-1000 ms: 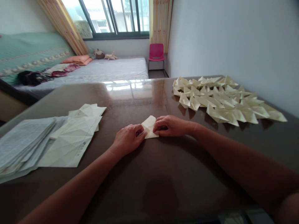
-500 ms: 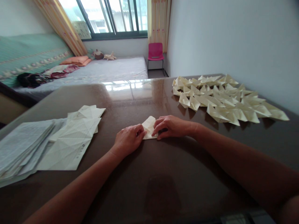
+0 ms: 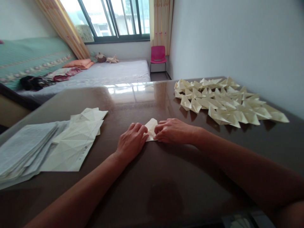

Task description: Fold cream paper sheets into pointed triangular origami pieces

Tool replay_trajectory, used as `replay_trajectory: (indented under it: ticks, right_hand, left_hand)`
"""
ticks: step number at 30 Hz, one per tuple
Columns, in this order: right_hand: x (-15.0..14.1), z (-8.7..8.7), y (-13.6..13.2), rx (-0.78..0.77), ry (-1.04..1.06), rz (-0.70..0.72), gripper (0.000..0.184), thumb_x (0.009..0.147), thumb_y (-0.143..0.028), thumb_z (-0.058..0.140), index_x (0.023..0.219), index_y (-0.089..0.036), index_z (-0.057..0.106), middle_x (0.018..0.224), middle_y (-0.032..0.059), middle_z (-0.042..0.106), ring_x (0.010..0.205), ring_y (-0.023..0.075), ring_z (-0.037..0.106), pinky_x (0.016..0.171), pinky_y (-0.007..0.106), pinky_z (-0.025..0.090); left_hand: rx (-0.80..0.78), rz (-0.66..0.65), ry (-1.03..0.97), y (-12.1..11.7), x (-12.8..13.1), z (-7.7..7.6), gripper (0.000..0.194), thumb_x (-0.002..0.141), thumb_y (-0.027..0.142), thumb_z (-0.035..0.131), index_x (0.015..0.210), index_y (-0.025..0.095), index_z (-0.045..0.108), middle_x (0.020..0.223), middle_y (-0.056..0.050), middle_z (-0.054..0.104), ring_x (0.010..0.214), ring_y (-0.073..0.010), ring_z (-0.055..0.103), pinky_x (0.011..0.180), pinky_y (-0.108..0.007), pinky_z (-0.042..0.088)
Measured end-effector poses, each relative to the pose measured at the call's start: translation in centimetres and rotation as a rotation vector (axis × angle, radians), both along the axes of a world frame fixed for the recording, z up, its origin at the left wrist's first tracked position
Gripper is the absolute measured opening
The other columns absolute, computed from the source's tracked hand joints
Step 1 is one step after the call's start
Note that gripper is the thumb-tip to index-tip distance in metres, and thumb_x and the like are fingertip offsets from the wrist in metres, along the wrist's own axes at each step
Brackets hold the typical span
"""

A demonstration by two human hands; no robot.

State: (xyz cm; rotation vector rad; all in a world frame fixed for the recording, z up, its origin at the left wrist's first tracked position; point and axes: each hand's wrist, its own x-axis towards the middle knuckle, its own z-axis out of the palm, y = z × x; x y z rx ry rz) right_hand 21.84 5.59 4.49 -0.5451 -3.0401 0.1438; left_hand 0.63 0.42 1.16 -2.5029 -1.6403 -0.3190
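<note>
A small folded sheet of cream paper (image 3: 151,126) lies on the brown table between my two hands. My left hand (image 3: 133,137) grips its left edge, fingers curled and thumb pressed close. From the right, my right hand (image 3: 172,130) pinches the paper's right side with bent fingers. The paper's pointed top shows above the fingertips, while its side edges are hidden under my fingers. Off to the left lie creased paper sheets (image 3: 78,139), partly over a stack of printed pages (image 3: 26,142).
Several rows of folded cream paper pieces (image 3: 223,103) stand on the far right of the glossy brown table (image 3: 133,190), near the wall. Beyond the table are a bed (image 3: 118,71), a pink chair (image 3: 158,54) and a window (image 3: 116,19).
My right hand's fingers have closed in on the paper and drawn slightly left. My left hand's fingers have shifted up over its left edge. The camera view has moved a little.
</note>
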Motion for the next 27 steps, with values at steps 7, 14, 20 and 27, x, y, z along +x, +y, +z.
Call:
replay_trajectory:
  ticks: [7, 14, 20, 27]
  right_hand:
    - [-0.4, 0.1, -0.6, 0.093, -0.067, -0.035, 0.022, 0.092, -0.025, 0.05, 0.091, -0.021, 0.071, 0.094, 0.0049, 0.068, 0.087, 0.0164, 0.058, 0.065, 0.026, 0.036]
    - [-1.2, 0.4, -3.4, 0.136, -0.159, -0.117, 0.02, 0.091, -0.018, 0.05, 0.102, -0.015, 0.067, 0.101, 0.0106, 0.065, 0.093, 0.0209, 0.06, 0.066, 0.029, 0.042]
    - [-1.5, -0.1, -4.9, 0.157, -0.198, -0.173, 0.022, 0.089, -0.014, 0.048, 0.098, -0.014, 0.068, 0.103, 0.0124, 0.064, 0.091, 0.0226, 0.061, 0.064, 0.031, 0.044]
    - [-1.4, 0.4, -5.6, 0.154, -0.218, -0.185, 0.019, 0.084, -0.013, 0.052, 0.089, -0.016, 0.07, 0.098, 0.0127, 0.066, 0.085, 0.0231, 0.061, 0.062, 0.031, 0.043]
  left_hand:
    - [-0.032, -0.32, 0.23, -1.4, -0.5, 1.0, 0.026, 0.09, 0.015, 0.05, 0.113, 0.019, 0.062, 0.112, -0.006, 0.065, 0.099, -0.0188, 0.058, 0.079, -0.03, 0.048]
    - [-0.079, -0.214, 0.436, -3.5, 0.7, 2.1, 0.039, 0.087, 0.007, 0.046, 0.124, 0.012, 0.058, 0.128, -0.015, 0.059, 0.11, -0.0261, 0.059, 0.08, -0.037, 0.049]
    - [-0.083, -0.166, 0.477, -3.6, 0.6, 2.2, 0.036, 0.085, 0.005, 0.046, 0.118, 0.007, 0.062, 0.12, -0.018, 0.063, 0.106, -0.0274, 0.059, 0.077, -0.038, 0.047]
    - [-0.099, -0.116, 0.466, -3.7, 0.1, 2.5, 0.024, 0.079, 0.002, 0.051, 0.09, 0.008, 0.072, 0.101, -0.019, 0.067, 0.092, -0.0281, 0.062, 0.066, -0.036, 0.045]
